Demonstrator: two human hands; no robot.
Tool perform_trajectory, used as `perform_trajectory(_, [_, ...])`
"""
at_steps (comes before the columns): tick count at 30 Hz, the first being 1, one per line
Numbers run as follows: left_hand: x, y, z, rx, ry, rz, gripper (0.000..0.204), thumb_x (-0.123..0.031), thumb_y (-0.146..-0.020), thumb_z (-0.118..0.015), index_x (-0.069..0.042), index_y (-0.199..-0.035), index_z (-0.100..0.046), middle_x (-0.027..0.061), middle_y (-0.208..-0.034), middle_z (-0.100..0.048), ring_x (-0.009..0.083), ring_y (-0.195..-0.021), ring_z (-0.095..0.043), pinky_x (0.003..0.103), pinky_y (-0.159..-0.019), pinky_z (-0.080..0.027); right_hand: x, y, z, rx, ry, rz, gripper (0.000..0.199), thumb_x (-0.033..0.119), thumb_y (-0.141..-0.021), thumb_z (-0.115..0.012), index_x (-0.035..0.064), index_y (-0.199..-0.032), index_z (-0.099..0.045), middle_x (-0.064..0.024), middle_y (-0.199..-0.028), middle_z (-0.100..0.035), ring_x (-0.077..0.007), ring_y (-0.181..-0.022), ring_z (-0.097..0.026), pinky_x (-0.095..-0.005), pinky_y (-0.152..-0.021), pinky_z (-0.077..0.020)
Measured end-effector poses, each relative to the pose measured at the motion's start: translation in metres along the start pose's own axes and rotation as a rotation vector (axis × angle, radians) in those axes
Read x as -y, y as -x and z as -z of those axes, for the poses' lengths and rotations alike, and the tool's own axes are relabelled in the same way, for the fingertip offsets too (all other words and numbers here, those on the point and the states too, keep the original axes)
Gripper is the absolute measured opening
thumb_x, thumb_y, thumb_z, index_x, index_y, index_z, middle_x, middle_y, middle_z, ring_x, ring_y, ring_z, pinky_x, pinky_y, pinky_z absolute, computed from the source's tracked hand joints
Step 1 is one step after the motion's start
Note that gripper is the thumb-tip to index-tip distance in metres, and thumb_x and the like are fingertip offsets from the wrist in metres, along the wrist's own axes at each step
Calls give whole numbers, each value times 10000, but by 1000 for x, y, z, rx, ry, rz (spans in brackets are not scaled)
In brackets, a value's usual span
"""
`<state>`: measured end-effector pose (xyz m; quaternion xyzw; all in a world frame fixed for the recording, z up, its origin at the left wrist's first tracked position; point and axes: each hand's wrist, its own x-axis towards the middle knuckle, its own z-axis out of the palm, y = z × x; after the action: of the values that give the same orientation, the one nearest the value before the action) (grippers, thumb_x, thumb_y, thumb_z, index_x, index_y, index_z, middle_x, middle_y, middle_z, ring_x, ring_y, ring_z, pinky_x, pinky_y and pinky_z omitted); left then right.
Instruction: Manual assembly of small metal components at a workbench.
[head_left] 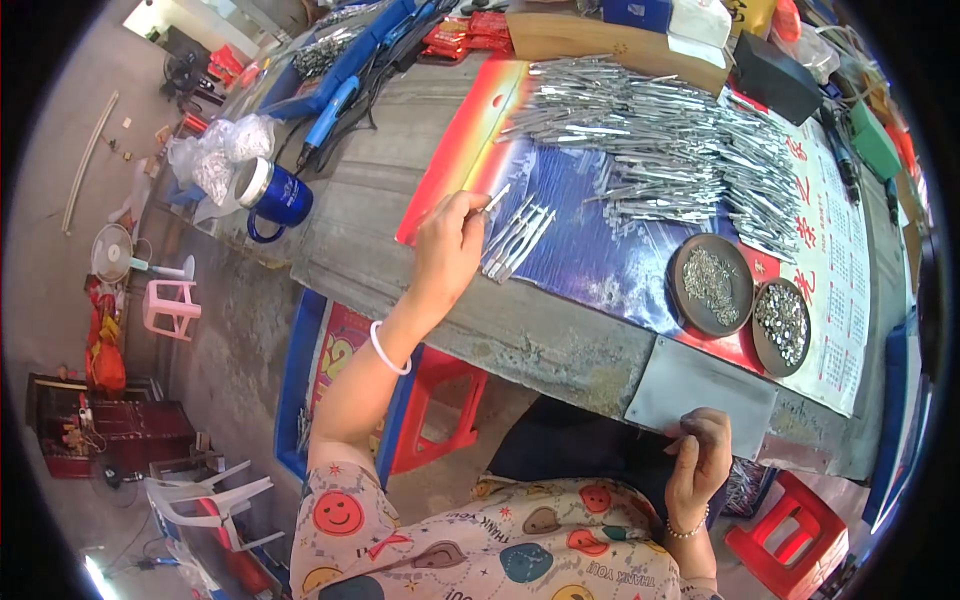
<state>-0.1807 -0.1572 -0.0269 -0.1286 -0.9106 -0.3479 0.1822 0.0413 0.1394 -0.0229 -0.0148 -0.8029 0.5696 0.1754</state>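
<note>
My left hand (450,245) is over the near left part of the table, with thumb and fingers pinched on a thin silvery metal strip (497,197). Right beside those fingertips lies a small group of similar strips (520,240) on a blue printed sheet (580,250). My right hand (703,455) is at the table's front edge, by a flat grey metal plate (700,385). Its fingers are curled in toward the thumb; whatever they may hold is hidden. Beyond that plate stand two dark round dishes, one (743,290) with tiny metal pins, the other (770,362) with small shiny round pieces.
A large heap of metal strips (640,130) covers the sheet's far side. To the left stand a blue mug (285,198) and a blue-handled tool (330,115). A wooden block (610,45) and a black box (778,80) line the back. Red stools (790,535) sit below the table.
</note>
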Motion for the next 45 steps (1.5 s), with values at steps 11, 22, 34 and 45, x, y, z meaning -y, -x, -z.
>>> perform_trajectory(11, [5,-70,-20,93,-80,-194,177,-83,-821,-606,-24,-985,-641,162,-948,-612,334,-889,-592,416,-769,-465,-11,-6,5,128,235,186,32,42,-827,-559,17,-812,-572,-117,-767,-579,-213,-596,-567,-294,-493,-428])
perform_trajectory(22, [55,-125,-62,126,-272,-300,189,-86,-768,-677,-49,-909,-557,149,-896,-594,346,-888,-576,444,-768,-461,-13,-9,10,185,269,267,100,72,-756,-656,54,-833,-595,-81,-794,-612,-220,-619,-597,-307,-464,-413])
perform_trajectory(34, [17,-95,2,0,-119,-116,102,-54,-835,-617,2,-880,-543,160,-818,-643,293,-753,-648,371,-669,-498,-13,-9,15,224,251,308,133,80,-744,-686,55,-841,-598,-67,-777,-612,-200,-563,-586,-304,-455,-437])
perform_trajectory(45, [-156,130,-23,606,588,-145,175,17,-786,-667,-21,-930,-575,128,-842,-605,273,-711,-613,333,-625,-482,11,3,26,133,-540,-292,206,90,-850,-668,-6,-1001,-565,-99,-848,-608,-122,-607,-581,-242,-551,-460])
